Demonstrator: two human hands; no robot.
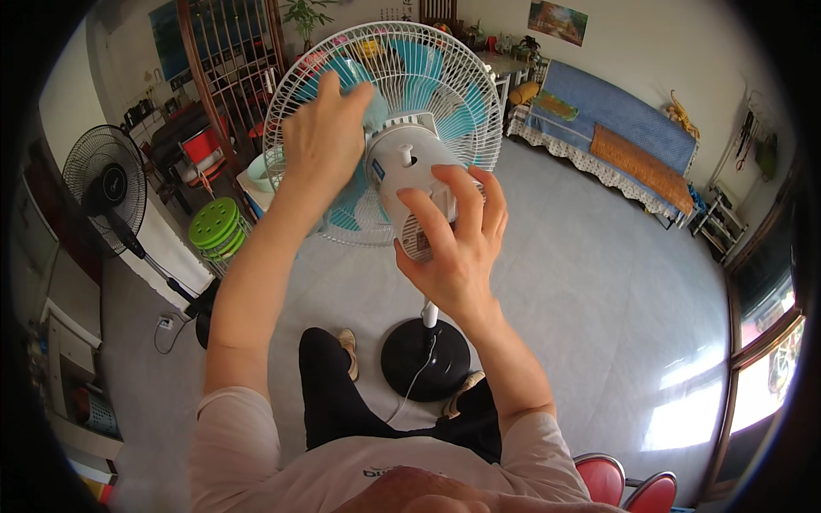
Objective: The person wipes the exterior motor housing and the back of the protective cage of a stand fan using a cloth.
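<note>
A white pedestal fan stands before me with its motor housing [389, 146] facing me and teal blades [418, 64] behind a white wire grille [492, 109]. My left hand [324, 134] holds a blue-green cloth [377, 110] against the rear of the grille, left of the housing. The fingers partly hide the cloth. My right hand [458, 221] grips the back of the housing, fingers spread over its top and right side, thumb low on the left. A small white knob [405, 152] rises from the housing top. Between my feet rests the round black base [410, 362].
A black pedestal fan [112, 189] stands at left, near stacked green stools [215, 224] and a pale green basin [260, 173]. A blue-covered sofa [577, 106] lines the far right wall. Red chairs [600, 478] stand behind me at right. A white cord [415, 378] trails from the base.
</note>
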